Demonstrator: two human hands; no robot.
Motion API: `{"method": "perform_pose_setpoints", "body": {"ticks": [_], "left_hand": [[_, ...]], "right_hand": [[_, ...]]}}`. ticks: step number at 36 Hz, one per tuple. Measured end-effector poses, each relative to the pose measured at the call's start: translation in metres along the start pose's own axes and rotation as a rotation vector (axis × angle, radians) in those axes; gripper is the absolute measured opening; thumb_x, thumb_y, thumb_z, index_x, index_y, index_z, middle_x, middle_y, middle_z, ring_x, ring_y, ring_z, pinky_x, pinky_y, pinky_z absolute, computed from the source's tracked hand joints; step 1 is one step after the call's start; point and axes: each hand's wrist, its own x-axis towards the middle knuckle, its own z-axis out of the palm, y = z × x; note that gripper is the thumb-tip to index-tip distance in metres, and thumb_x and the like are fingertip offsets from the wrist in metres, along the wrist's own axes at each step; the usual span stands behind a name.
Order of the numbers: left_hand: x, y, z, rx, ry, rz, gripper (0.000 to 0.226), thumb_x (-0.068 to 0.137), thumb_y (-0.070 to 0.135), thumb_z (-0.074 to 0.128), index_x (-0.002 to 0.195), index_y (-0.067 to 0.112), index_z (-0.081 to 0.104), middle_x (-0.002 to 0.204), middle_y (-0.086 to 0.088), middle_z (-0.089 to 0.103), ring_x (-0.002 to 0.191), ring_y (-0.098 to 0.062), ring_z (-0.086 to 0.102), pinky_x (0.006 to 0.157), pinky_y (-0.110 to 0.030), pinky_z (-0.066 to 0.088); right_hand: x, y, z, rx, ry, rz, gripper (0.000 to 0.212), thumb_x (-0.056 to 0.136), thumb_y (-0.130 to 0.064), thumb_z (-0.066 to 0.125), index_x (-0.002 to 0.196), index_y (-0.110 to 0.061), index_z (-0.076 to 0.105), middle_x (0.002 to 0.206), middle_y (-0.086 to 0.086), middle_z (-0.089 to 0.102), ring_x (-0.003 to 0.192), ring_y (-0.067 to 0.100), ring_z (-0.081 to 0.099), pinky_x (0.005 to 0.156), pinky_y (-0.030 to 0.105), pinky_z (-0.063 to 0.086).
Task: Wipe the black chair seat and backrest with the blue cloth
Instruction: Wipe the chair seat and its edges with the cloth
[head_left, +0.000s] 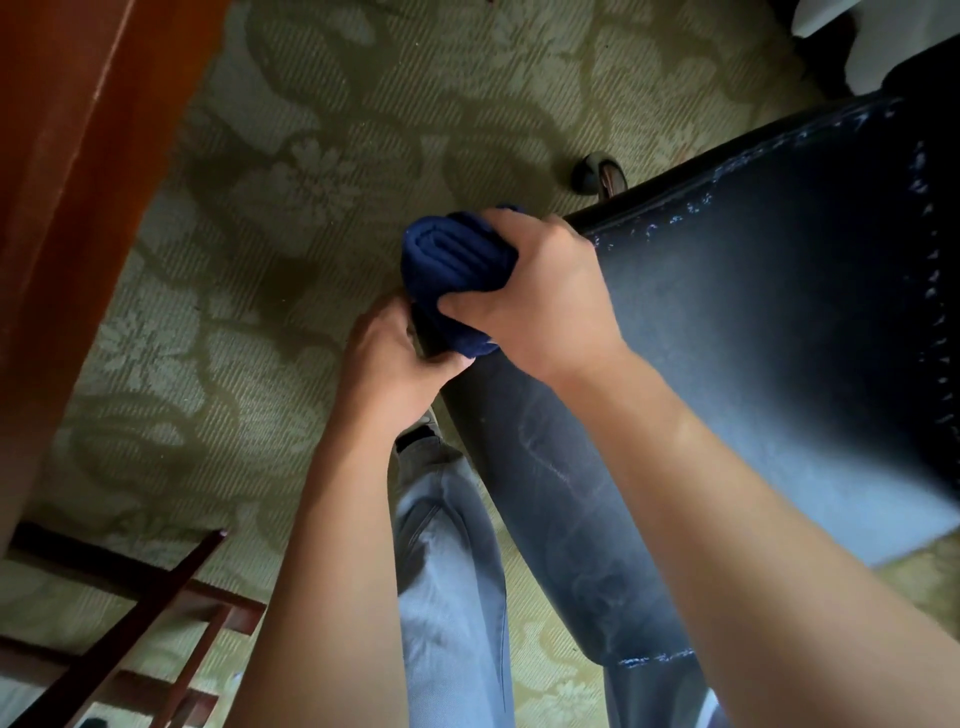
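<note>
We clamp the folded blue cloth (457, 260) in our right hand (540, 291) at the black chair (779, 312) corner, left hand (395, 358) gripping the edge beneath. Wiping seems barely begun; next, sweep across the dusty panel.

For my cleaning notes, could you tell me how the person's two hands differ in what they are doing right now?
The right hand clamps the bunched blue cloth at the corner of the black chair; the left hand sits lower, gripping the chair's edge beneath the cloth. The right looks palm-down, the left curled sideways. Both are bare.
</note>
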Motion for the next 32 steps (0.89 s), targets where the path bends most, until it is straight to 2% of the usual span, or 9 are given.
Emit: {"method": "perform_pose_setpoints", "body": {"ticks": [2, 4, 8, 11, 15, 19, 24, 27, 32], "left_hand": [[-0.001, 0.004, 0.002, -0.009, 0.009, -0.007, 0.051, 0.071, 0.035, 0.088, 0.108, 0.025, 0.054, 0.087, 0.021, 0.055, 0.079, 0.004, 0.055, 0.062, -0.021, 0.044], [0.0, 0.009, 0.004, -0.004, 0.008, -0.014, 0.055, 0.07, 0.037, 0.088, 0.11, 0.024, 0.054, 0.094, 0.013, 0.061, 0.087, -0.009, 0.062, 0.069, -0.029, 0.051], [0.0, 0.017, 0.005, 0.074, -0.012, -0.029, 0.052, 0.076, 0.035, 0.084, 0.119, 0.026, 0.056, 0.113, 0.006, 0.062, 0.107, -0.022, 0.06, 0.086, -0.039, 0.052], [-0.001, 0.019, 0.007, 0.075, 0.006, -0.061, 0.057, 0.078, 0.044, 0.081, 0.127, 0.032, 0.055, 0.124, 0.003, 0.062, 0.115, -0.023, 0.058, 0.094, -0.04, 0.051], [0.002, 0.023, 0.011, 0.128, 0.034, -0.101, 0.066, 0.077, 0.053, 0.078, 0.133, 0.034, 0.05, 0.132, -0.001, 0.059, 0.119, -0.028, 0.057, 0.099, -0.044, 0.05], [0.002, 0.025, 0.013, 0.139, 0.041, -0.117, 0.065, 0.079, 0.053, 0.077, 0.134, 0.033, 0.049, 0.134, -0.001, 0.058, 0.121, -0.028, 0.057, 0.099, -0.042, 0.05], [0.006, 0.027, 0.013, 0.155, 0.032, -0.105, 0.067, 0.081, 0.047, 0.078, 0.138, 0.028, 0.048, 0.135, -0.003, 0.057, 0.121, -0.028, 0.057, 0.097, -0.043, 0.051], [0.009, 0.028, 0.013, 0.164, 0.046, -0.1, 0.067, 0.08, 0.046, 0.08, 0.136, 0.025, 0.049, 0.133, -0.004, 0.059, 0.118, -0.03, 0.059, 0.096, -0.046, 0.052], [0.007, 0.026, 0.016, 0.158, 0.062, -0.11, 0.052, 0.075, 0.041, 0.084, 0.114, 0.024, 0.054, 0.111, -0.005, 0.065, 0.101, -0.032, 0.064, 0.083, -0.051, 0.056]], "right_hand": [[0.001, 0.004, -0.002, 0.019, 0.006, 0.016, 0.037, 0.07, -0.031, 0.08, 0.105, -0.024, 0.07, 0.097, 0.005, 0.059, 0.087, 0.021, 0.055, 0.067, 0.031, 0.046], [0.0, 0.012, -0.002, 0.045, 0.015, 0.034, 0.021, 0.072, -0.027, 0.078, 0.085, -0.022, 0.063, 0.089, 0.007, 0.058, 0.08, 0.023, 0.053, 0.061, 0.029, 0.037], [0.0, 0.027, -0.009, 0.06, 0.071, 0.07, 0.029, 0.072, -0.026, 0.076, 0.072, -0.029, 0.047, 0.083, 0.006, 0.056, 0.073, 0.022, 0.049, 0.053, 0.026, 0.028], [0.001, 0.035, -0.02, 0.06, 0.115, 0.079, 0.024, 0.072, -0.026, 0.076, 0.077, -0.034, 0.054, 0.086, 0.006, 0.057, 0.075, 0.02, 0.049, 0.053, 0.024, 0.028], [0.004, 0.048, -0.039, 0.029, 0.185, 0.115, 0.018, 0.073, -0.027, 0.074, 0.089, -0.027, 0.067, 0.092, 0.007, 0.06, 0.08, 0.021, 0.053, 0.065, 0.027, 0.035], [0.007, 0.062, -0.057, 0.017, 0.279, 0.176, 0.021, 0.075, -0.028, 0.073, 0.094, -0.023, 0.068, 0.095, 0.009, 0.059, 0.082, 0.021, 0.053, 0.067, 0.028, 0.035], [0.004, 0.061, -0.066, 0.048, 0.261, 0.117, 0.039, 0.076, -0.027, 0.078, 0.115, -0.025, 0.071, 0.1, 0.007, 0.059, 0.089, 0.016, 0.053, 0.072, 0.022, 0.034], [-0.004, 0.05, -0.061, 0.067, 0.243, 0.05, 0.043, 0.075, -0.026, 0.08, 0.117, -0.026, 0.071, 0.099, 0.006, 0.058, 0.089, 0.016, 0.052, 0.072, 0.02, 0.032], [-0.008, 0.032, -0.027, 0.053, 0.098, -0.02, 0.041, 0.075, -0.026, 0.081, 0.115, -0.026, 0.071, 0.092, 0.001, 0.049, 0.081, 0.016, 0.048, 0.069, 0.023, 0.031]]}}
